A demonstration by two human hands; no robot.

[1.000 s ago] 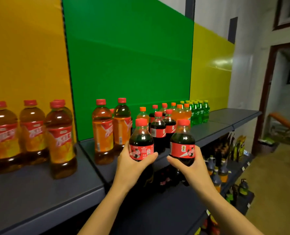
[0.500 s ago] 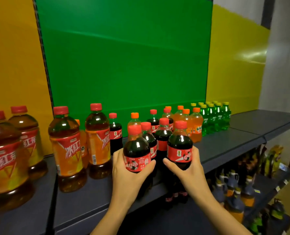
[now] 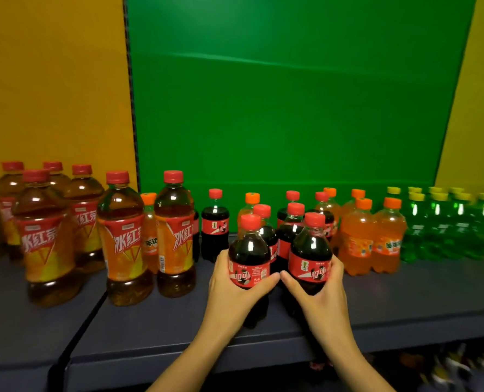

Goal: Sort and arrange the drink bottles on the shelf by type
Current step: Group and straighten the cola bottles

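My left hand [image 3: 230,290] grips a small cola bottle [image 3: 248,258] with a red cap and red label. My right hand [image 3: 318,297] grips a second cola bottle [image 3: 310,258] beside it. Both bottles stand upright at the front of the dark shelf [image 3: 164,329], just ahead of several more cola bottles [image 3: 288,230]. Large iced tea bottles [image 3: 122,239] stand at the left. A lone cola bottle [image 3: 214,224] stands behind, left of my hands. Orange soda bottles [image 3: 359,239] and green soda bottles [image 3: 438,222] line up at the right.
Yellow, green and yellow back panels [image 3: 291,94] rise behind the shelf. A seam [image 3: 79,326] splits the shelf boards at the left. One orange soda bottle [image 3: 149,230] stands among the iced tea bottles. A lower shelf with blurred bottles [image 3: 447,366] shows at the bottom right.
The view has swung left and closer to the shelf. Both hands have carried the two cola bottles forward onto the shelf front, in front of the other cola bottles.
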